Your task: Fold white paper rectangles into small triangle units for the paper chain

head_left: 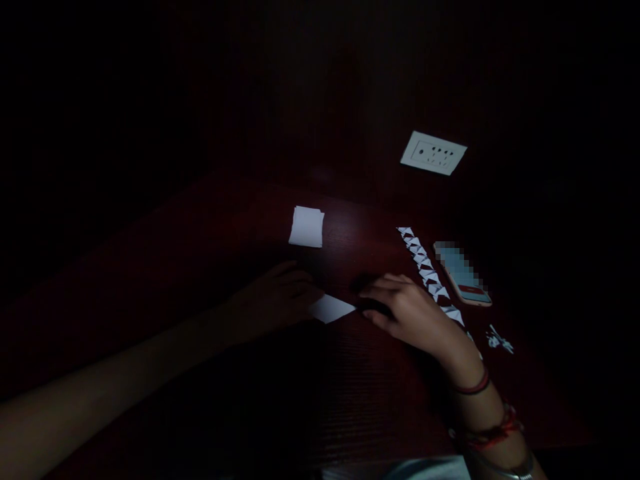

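The scene is very dark. A small white piece of paper (331,309) lies on the dark red table (360,380) between my hands. My left hand (275,300) rests on the table with its fingers curled against the paper's left end. My right hand (405,308) lies on the paper's right end, fingers stretched out and pressed flat. Red cords are tied round my right wrist.
A small stack of white paper squares (307,227) lies further back. A row of folded white paper triangles (430,273) runs along the right, beside a phone (463,273). A few paper scraps (500,341) lie near it. A white wall socket (433,153) is behind.
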Tool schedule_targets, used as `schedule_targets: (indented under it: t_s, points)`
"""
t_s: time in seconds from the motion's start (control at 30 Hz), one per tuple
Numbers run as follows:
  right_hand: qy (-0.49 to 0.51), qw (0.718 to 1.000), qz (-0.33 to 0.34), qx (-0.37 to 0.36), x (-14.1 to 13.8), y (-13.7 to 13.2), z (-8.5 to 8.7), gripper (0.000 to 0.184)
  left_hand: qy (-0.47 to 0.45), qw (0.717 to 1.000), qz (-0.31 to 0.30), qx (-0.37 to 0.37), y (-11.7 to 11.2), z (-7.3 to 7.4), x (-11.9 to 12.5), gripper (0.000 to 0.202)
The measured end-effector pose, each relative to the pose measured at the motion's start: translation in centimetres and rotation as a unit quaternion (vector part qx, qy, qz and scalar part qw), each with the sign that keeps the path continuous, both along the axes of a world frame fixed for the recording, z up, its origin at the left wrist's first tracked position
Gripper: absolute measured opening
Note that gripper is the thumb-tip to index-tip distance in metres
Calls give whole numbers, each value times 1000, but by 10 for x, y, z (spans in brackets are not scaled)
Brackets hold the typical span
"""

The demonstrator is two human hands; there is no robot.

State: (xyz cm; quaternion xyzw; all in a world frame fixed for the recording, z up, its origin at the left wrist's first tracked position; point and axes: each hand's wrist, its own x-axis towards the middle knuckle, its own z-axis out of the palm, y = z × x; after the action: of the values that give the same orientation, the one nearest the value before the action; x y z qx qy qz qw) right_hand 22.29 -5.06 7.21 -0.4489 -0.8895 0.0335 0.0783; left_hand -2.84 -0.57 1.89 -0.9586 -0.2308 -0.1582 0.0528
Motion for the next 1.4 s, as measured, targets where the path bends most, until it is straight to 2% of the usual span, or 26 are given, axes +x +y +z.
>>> schedule_targets:
  t_s: [0.1, 0.17, 0.3, 0.37, 0.47, 0.57, 0.63, 0.87, 1.03, 1.1, 1.2, 1.27, 1.4]
  points:
    - [23, 999, 41, -22, -8, 4, -9, 37, 14, 1000, -14, 18, 3, 0, 2, 24]
    - [41, 998, 45, -25, -14, 6, -14, 32, 7, 1000, -11, 3, 4, 2, 3, 25]
    - [142, 989, 19, -42, -21, 8, -18, 19, -86, 989, 64, -106, -2, 12, 3, 24]
    - [225, 972, 2, -72, -22, 7, -16, 18, -147, 963, 119, -192, -8, 20, 3, 24]
    - [341, 929, -17, -144, -23, 5, -12, 19, -173, 926, 120, -314, -17, 29, 3, 25]
    - [420, 885, -45, -198, -23, 5, -13, 19, -184, 905, 112, -368, -23, 30, 3, 24]
    - [437, 872, -60, -213, -23, 6, -16, 16, -191, 898, 102, -382, -24, 28, 4, 25]
    - [422, 876, -64, -226, -28, 7, -19, 9, -231, 882, 91, -400, -22, 21, 11, 21]
    - [359, 913, -67, -183, -33, 6, -22, 9, -227, 878, 95, -411, -21, 15, 12, 19]
    - [317, 934, -71, -148, -35, 7, -26, 10, -211, 895, 100, -379, -19, 10, 13, 18]
    - [266, 955, -70, -113, -38, 11, -34, 11, -189, 936, 109, -275, -16, 1, 13, 17]
    - [251, 960, -64, -106, -39, 13, -37, 12, -175, 953, 108, -222, -13, -5, 13, 19]
    - [242, 963, -59, -106, -40, 15, -39, 15, -136, 971, 83, -177, -8, -12, 13, 21]
